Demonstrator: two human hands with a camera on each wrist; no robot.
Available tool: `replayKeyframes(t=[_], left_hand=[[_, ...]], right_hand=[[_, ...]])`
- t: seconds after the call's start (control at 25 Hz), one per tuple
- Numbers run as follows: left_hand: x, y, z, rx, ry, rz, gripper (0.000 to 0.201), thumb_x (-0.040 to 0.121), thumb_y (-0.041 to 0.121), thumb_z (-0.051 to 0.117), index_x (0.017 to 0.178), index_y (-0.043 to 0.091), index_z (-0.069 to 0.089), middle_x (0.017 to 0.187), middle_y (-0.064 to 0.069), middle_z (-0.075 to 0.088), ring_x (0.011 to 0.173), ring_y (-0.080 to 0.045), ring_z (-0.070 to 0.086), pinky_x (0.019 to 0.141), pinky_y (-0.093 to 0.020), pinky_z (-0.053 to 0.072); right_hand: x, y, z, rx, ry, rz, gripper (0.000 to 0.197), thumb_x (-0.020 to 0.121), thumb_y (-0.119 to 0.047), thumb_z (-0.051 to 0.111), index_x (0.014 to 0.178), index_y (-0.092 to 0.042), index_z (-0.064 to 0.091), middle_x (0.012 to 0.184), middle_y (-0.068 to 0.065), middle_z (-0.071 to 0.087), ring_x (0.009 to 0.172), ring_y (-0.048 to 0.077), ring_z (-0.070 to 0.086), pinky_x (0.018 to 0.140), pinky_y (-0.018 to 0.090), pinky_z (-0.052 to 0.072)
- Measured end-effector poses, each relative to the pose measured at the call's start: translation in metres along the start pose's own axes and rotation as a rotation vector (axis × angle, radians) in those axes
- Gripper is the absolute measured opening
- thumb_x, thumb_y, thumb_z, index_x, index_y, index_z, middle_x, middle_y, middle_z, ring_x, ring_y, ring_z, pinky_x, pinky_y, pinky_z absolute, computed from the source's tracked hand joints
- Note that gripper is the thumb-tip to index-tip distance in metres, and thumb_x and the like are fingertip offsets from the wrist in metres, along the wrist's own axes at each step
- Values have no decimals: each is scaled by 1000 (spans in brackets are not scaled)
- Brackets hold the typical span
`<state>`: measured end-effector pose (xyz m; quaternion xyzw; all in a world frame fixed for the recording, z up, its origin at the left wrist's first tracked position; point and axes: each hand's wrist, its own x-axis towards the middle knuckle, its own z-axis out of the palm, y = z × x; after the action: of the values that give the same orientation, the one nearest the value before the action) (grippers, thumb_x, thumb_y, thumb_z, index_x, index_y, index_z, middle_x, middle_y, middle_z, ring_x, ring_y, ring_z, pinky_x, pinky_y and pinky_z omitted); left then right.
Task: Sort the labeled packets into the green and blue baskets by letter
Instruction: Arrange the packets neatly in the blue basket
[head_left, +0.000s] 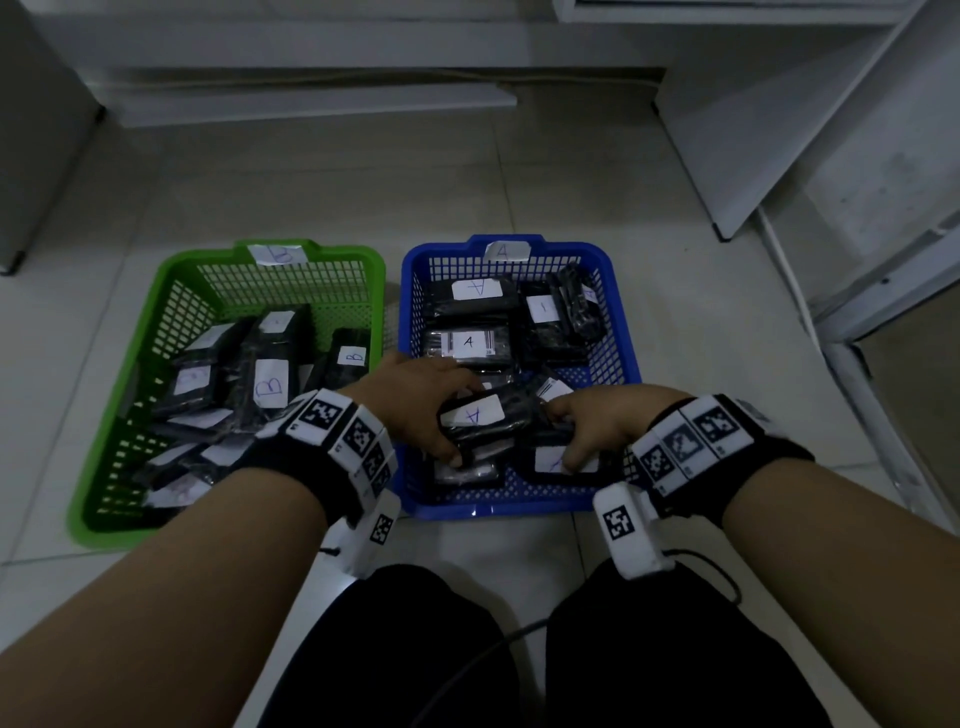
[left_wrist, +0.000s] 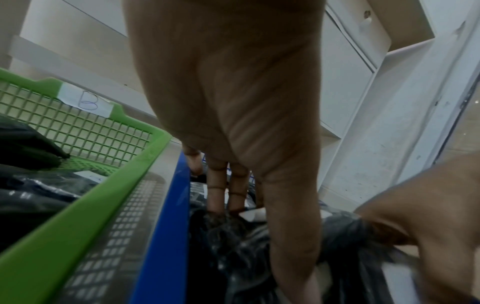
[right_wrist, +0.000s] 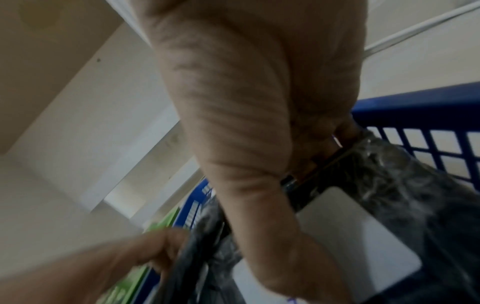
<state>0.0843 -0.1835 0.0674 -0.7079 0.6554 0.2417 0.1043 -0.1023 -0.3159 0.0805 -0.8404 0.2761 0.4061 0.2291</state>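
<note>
A black packet (head_left: 485, 418) with a white label marked A sits over the near part of the blue basket (head_left: 626, 358), gripped on its left side by the left hand (head_left: 415, 400), fingers and thumb curled round it. The right hand (head_left: 597, 423) touches its right end, fingers curled down onto another labeled packet (head_left: 558, 460) below; whether it grips either I cannot tell. More A packets fill the blue basket. The green basket (head_left: 171, 275), just beside on the left, holds B packets. Both stand on the tiled floor (head_left: 701, 364).

Right hand (right_wrist: 254, 127) grips a black packet (right_wrist: 389, 185) inside the blue basket (right_wrist: 415, 109).
</note>
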Motion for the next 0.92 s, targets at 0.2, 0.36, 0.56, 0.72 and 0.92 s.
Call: replayKeyframes(t=[0.2, 0.36, 0.56, 0.72, 0.92], left_hand=[[0, 2, 3, -40, 107, -35, 88, 66, 62, 67, 140, 31, 32, 133, 0, 44, 127, -22, 40, 109, -44, 28], [-2, -3, 1, -31, 102, -41, 87, 69, 61, 65, 143, 30, 30, 133, -2, 43, 128, -24, 40, 114, -46, 20], [-3, -5, 3, -38, 88, -41, 86, 69, 63, 65, 142, 31, 32, 137, 1, 46, 127, -23, 43, 115, -46, 17], [-2, -4, 3, -6, 74, -47, 88, 68, 66, 65, 142, 33, 31, 140, 2, 45, 128, -23, 42, 115, -46, 14], [-2, -6, 8, 7, 46, -43, 89, 67, 65, 66, 142, 34, 31, 142, 2, 41, 132, -24, 37, 116, -47, 8]], right_hand=[[0, -8, 5, 17, -103, -67, 65, 85, -38, 62, 143, -23, 36, 133, 4, 53, 107, 16, 52, 96, 29, 46], [7, -15, 7, -55, -147, -64, 79, 80, -44, 66, 146, -24, 29, 137, 2, 50, 118, 19, 51, 102, 32, 44], [3, -7, -11, 7, -156, -32, 85, 78, -37, 65, 149, -34, 18, 140, 2, 45, 117, 22, 52, 99, 38, 48], [-2, -20, -17, -89, -325, 8, 57, 86, -32, 56, 141, -28, 41, 131, 4, 53, 105, 22, 54, 91, 38, 49], [-9, -21, -28, -57, -241, 17, 50, 88, -34, 53, 135, -17, 48, 125, 7, 55, 98, 20, 56, 86, 32, 48]])
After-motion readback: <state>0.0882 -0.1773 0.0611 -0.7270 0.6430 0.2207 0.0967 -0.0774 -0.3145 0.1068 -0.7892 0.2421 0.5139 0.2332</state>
